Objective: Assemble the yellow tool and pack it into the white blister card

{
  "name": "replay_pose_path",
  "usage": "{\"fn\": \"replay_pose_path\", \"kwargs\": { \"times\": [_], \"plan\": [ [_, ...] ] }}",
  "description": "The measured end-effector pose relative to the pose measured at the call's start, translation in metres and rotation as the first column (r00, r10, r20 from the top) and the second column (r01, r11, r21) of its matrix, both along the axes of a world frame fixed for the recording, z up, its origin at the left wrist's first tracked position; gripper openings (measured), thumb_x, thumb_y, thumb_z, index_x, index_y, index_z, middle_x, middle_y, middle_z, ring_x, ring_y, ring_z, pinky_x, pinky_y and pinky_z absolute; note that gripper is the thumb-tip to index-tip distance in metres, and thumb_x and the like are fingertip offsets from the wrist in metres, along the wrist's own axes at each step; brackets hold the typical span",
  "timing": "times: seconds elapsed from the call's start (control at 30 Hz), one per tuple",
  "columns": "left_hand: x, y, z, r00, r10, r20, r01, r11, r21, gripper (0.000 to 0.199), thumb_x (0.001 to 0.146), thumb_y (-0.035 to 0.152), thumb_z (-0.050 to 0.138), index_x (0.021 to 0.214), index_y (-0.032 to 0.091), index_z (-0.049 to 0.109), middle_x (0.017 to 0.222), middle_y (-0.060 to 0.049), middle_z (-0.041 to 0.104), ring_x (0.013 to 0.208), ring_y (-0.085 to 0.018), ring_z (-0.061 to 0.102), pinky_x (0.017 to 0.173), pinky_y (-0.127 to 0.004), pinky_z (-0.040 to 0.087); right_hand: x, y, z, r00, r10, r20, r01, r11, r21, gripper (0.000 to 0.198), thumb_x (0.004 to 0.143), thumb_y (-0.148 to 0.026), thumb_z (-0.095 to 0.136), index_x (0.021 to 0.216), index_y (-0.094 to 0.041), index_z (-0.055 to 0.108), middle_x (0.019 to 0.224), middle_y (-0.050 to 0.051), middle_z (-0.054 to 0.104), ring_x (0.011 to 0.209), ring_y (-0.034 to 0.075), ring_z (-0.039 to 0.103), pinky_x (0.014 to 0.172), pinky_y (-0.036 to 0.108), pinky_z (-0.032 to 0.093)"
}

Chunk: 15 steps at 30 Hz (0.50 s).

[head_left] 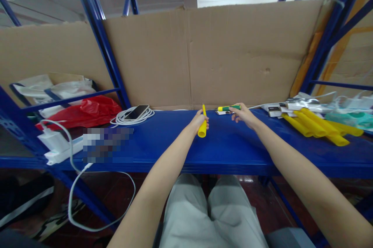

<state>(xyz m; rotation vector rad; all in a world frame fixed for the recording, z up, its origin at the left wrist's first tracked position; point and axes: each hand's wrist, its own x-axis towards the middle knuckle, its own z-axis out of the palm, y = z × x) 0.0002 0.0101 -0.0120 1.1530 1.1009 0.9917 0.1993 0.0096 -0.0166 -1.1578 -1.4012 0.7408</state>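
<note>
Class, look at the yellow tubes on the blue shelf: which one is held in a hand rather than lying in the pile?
The single yellow tube gripped in the left hand at mid-shelf; the other yellow tubes lie piled together at the right, untouched.

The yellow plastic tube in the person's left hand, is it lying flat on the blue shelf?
No, the left hand holds the yellow plastic tube raised off the blue metal shelf, its thin end pointing up.
</note>
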Motion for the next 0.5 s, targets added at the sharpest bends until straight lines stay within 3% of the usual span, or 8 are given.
{"fn": "replay_pose_path", "kwargs": {
  "times": [0.1, 0.23, 0.43, 0.5],
  "plan": [
    [-0.0004, -0.0006, 0.0009, 1.000, 0.006, -0.016, -0.006, 1.000, -0.001, 0.075, 0.075, -0.001, 0.042, 0.139, 0.030, 0.022, 0.067, 0.004, 0.045, 0.039, -0.007, 0.041, 0.039, -0.017, 0.034, 0.0004, -0.0007, 0.0002, 0.999, 0.015, 0.040, -0.017, 0.999, 0.036, 0.036, 0.073, -0.037, 0.072, 0.080, -0.022, 0.041, 0.054, -0.006, 0.056, 0.041, 0.009, 0.052, 0.035, 0.017, 0.037],
    [-0.0010, 0.0005, 0.0007, 1.000, -0.020, -0.019, 0.020, 1.000, -0.001, 0.076, 0.075, 0.002, 0.046, 0.140, 0.031, 0.020, 0.067, 0.004, 0.046, 0.040, -0.007, 0.042, 0.039, -0.017, 0.035, 0.0054, 0.0026, -0.0010, 0.983, -0.010, 0.184, 0.000, 0.998, 0.056, 0.039, 0.082, -0.054, 0.056, 0.068, -0.021, 0.043, 0.042, -0.004, 0.048, 0.033, 0.008, 0.044, 0.032, 0.019, 0.032],
    [-0.0019, 0.0016, -0.0001, 0.996, -0.074, -0.042, 0.074, 0.997, 0.003, 0.077, 0.075, 0.001, 0.044, 0.141, 0.031, 0.019, 0.065, 0.005, 0.044, 0.039, -0.007, 0.041, 0.040, -0.017, 0.036, 0.0043, 0.0052, 0.0001, 0.999, -0.047, -0.012, 0.048, 0.996, 0.082, 0.042, 0.069, -0.040, 0.075, 0.082, -0.023, 0.039, 0.058, -0.006, 0.054, 0.046, 0.010, 0.054, 0.037, 0.019, 0.040],
    [-0.0020, 0.0012, 0.0001, 0.996, -0.080, -0.045, 0.080, 0.997, 0.001, 0.078, 0.074, -0.001, 0.042, 0.141, 0.032, 0.019, 0.064, 0.005, 0.044, 0.040, -0.007, 0.041, 0.041, -0.018, 0.036, 0.0040, 0.0037, 0.0012, 0.999, -0.052, -0.004, 0.052, 0.995, 0.090, 0.045, 0.067, -0.039, 0.076, 0.084, -0.023, 0.038, 0.058, -0.007, 0.055, 0.044, 0.010, 0.053, 0.037, 0.019, 0.039]
  ]
}}
